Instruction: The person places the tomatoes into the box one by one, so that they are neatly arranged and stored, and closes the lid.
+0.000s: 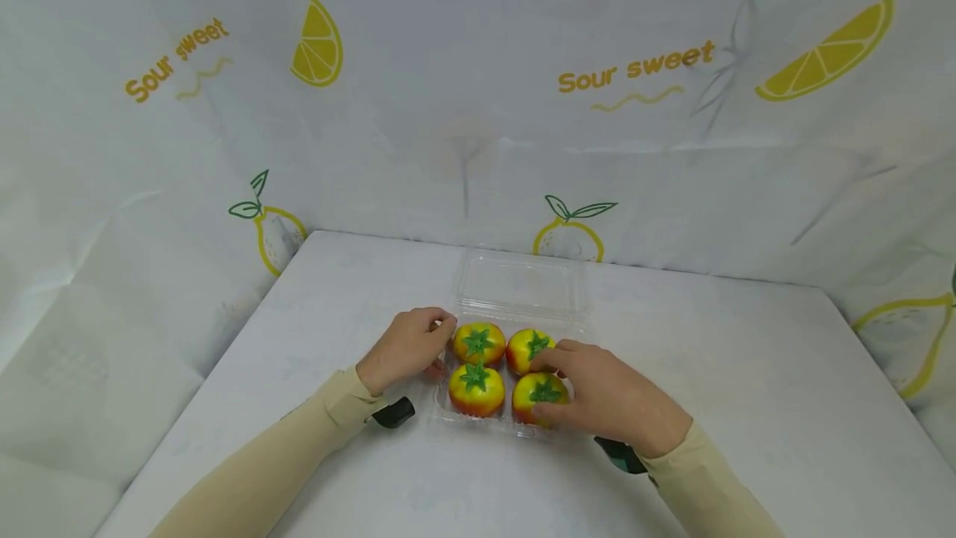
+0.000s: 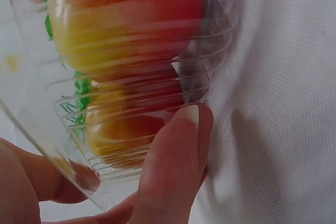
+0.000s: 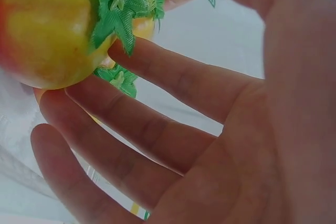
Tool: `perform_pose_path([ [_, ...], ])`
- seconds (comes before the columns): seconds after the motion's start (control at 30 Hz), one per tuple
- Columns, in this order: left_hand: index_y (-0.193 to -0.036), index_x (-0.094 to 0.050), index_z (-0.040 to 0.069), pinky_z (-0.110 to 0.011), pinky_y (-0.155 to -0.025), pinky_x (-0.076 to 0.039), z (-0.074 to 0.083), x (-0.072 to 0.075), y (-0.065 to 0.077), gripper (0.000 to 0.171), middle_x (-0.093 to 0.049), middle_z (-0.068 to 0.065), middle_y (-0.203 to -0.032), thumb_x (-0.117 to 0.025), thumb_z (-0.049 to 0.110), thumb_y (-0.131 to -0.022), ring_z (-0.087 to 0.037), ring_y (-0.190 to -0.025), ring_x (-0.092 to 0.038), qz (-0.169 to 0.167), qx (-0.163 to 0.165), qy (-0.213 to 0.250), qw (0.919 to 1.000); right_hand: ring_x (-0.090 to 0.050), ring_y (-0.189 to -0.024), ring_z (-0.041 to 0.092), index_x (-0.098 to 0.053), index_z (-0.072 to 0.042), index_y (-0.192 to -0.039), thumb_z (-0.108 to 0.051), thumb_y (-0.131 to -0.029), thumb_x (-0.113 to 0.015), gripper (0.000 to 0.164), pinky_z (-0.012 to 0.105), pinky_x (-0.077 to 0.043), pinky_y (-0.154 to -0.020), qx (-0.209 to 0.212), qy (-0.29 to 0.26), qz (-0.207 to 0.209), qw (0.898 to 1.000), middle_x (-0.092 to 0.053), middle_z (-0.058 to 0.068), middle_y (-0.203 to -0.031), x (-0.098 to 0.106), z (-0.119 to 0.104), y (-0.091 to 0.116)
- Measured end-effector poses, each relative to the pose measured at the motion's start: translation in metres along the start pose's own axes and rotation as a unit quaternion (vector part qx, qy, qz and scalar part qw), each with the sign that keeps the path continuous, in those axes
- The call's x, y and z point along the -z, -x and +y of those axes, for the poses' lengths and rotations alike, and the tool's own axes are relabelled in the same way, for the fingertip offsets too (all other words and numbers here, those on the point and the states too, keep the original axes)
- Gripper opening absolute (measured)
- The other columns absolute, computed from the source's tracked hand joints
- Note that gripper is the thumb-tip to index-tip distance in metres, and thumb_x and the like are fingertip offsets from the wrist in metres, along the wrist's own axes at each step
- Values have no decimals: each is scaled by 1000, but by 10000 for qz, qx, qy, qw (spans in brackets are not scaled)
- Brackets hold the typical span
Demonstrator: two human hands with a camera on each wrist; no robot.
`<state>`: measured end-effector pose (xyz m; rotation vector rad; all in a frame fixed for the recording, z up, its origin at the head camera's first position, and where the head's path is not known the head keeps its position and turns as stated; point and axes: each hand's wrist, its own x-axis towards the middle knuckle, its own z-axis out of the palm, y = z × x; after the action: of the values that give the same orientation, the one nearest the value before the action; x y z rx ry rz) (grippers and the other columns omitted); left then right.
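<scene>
A clear plastic clamshell box [image 1: 442, 413] lies on the table with several artificial tomatoes in it, yellow shading to red, with green star-shaped leaves. My left hand [image 1: 407, 343] pinches the box's left edge; in the left wrist view the thumb [image 2: 170, 166] presses the ribbed wall from outside, other fingers behind the rim. My right hand [image 1: 608, 388] spans the near right tomato [image 1: 529, 395], thumb at its front and index finger at its back. Seen from the right wrist, fingertips touch the side of a tomato [image 3: 47, 30]; the thumb tip is out of frame.
The box's lid [image 1: 519, 285] lies folded back behind it, toward the wall. The white table [image 1: 358, 272] meets a lemon-printed cloth [image 1: 448, 106] at the back. The other tomatoes sit at near left [image 1: 476, 395], far left [image 1: 478, 341] and far right [image 1: 523, 347].
</scene>
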<state>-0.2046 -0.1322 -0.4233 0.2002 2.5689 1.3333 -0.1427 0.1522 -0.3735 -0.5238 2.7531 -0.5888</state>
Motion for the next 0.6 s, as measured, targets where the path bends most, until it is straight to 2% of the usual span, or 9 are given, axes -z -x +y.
perform_pose_path([
  [0.17,-129,-75,9,-34,-65,-63,1,2,0,38,-76,-5,-99,-54,37,-111,-21,-63,-74,-35,58,28,10000,-66,-104,15,-76,-25,-118,-40,-88,-90,37,40,-62,-94,159,-90,85,9998,-70,-9,-110,5,5,1],
  [0.3,-133,-72,8,-33,-71,-64,1,6,-1,42,-76,-6,-103,-54,39,-111,-19,-67,-75,-84,222,37,9997,-68,-107,20,-75,-21,-121,-42,-93,-85,36,39,-61,-91,372,-230,307,9986,-73,-5,-113,13,16,1],
  [0.43,-136,-70,8,-34,-77,-66,1,13,-5,45,-78,-9,-105,-54,42,-111,-18,-71,-77,-68,273,61,9996,-70,-107,20,-73,-15,-129,-41,-98,-79,40,43,-62,-92,526,-472,759,9946,-75,3,-121,23,33,0],
  [0.6,-137,-69,7,-35,-77,-68,-4,22,-17,48,-79,-11,-108,-54,45,-111,-19,-78,-79,-6,339,200,9992,-72,-113,27,-68,-9,-138,-40,-102,-76,48,50,-63,-98,317,-775,1443,9860,-74,9,-130,28,61,-4],
])
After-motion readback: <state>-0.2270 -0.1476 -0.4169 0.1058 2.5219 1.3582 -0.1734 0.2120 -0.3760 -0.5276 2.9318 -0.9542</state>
